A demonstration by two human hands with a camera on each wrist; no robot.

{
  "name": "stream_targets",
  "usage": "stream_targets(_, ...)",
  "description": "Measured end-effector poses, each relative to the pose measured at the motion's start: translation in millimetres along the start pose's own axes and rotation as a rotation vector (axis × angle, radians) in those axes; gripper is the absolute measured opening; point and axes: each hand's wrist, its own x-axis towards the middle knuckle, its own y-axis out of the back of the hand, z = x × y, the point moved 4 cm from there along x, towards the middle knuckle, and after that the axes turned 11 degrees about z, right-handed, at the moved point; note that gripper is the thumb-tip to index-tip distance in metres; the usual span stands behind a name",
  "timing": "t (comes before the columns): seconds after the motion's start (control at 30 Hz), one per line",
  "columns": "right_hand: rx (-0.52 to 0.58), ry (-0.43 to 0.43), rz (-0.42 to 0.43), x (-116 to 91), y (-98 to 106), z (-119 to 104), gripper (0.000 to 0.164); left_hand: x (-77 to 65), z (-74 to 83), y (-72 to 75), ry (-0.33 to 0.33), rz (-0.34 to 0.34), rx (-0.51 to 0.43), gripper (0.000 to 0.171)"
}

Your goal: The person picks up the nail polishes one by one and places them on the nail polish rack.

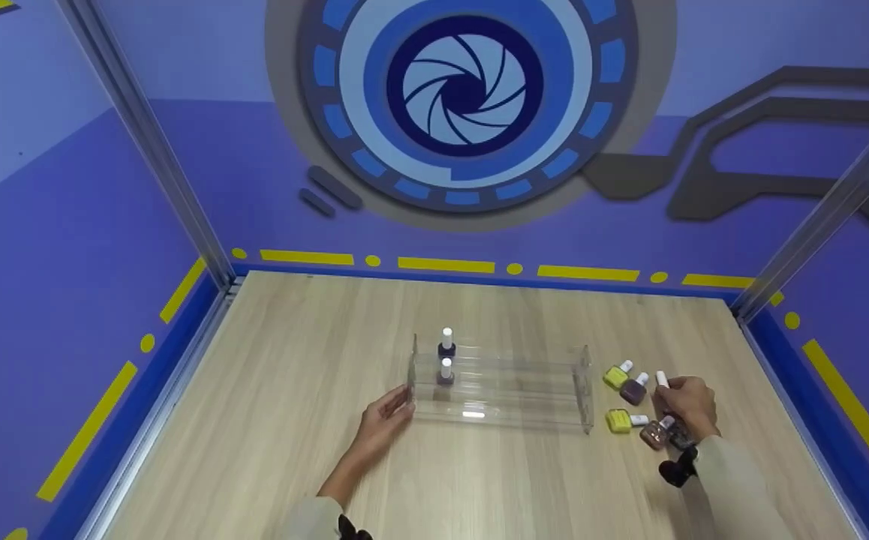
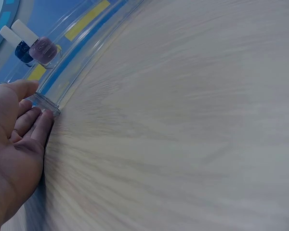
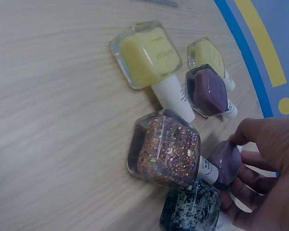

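A clear stepped display rack (image 1: 502,390) stands mid-table. My left hand (image 1: 386,420) holds its left end panel between thumb and fingers. On the rack's left side, a dark blue nail polish bottle (image 2: 23,52) stands one step behind a mauve one (image 2: 43,50), both white-capped and upright. To the right of the rack, my right hand (image 1: 690,405) grips a purple nail polish bottle (image 3: 226,163), its white cap (image 1: 662,379) pointing up. Lying around that hand are a glitter bottle (image 3: 166,149), a dark speckled bottle (image 3: 191,207), another purple bottle (image 3: 209,91) and two yellow bottles (image 3: 149,55) (image 3: 206,55).
The wooden tabletop (image 1: 254,420) is bounded by blue-purple panels (image 1: 209,165) at the back and both sides. Metal posts (image 1: 157,150) rise at the back corners. The loose bottles lie close together between the rack and the table's right edge.
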Motion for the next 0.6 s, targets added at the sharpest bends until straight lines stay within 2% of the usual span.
stream_targets(0.27,0.054,-0.004,0.020,-4,1,4,0.045,0.6,0.5,0.0,-0.002,-0.008,-0.014,0.058)
stream_targets(0.4,0.094,-0.009,0.071,-6,9,5,0.044,-0.8,0.3,-0.5,0.010,-0.010,-0.030,0.058)
stream_targets(0.6,0.065,0.014,0.147,-6,20,6,0.044,-3.3,1.5,0.2,-0.007,-0.011,-0.011,0.056)
